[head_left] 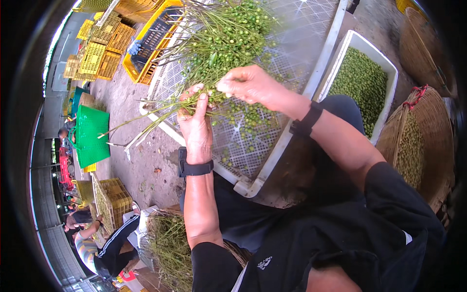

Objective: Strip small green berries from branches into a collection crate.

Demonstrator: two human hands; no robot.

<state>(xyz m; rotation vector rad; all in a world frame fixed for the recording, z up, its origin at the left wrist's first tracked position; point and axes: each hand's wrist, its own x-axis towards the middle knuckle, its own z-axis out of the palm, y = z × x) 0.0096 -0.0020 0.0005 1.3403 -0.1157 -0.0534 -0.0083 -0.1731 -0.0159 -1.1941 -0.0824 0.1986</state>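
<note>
My left hand (196,127) is closed around a small bunch of thin green stems (158,111) bearing little round green fruits. The bare stem ends stick out toward the left. Just to its right, my right hand (255,88) is closed, thumb and fingertips pinched beside the fruiting end of the bunch; what lies between them is hidden. Both hands are over a white mesh tray (272,171). A heap of fruiting stems (226,46) covers its far part, and loose green fruits (248,117) are scattered on the mesh below my hands.
On the right stand a white box (393,80) of green fruits and a woven basket (438,129) with paler fruits. Cut stems (170,248) fill a basket by my left elbow. A green basket (93,136), yellow crates (92,53) and a seated person (104,248) are farther left.
</note>
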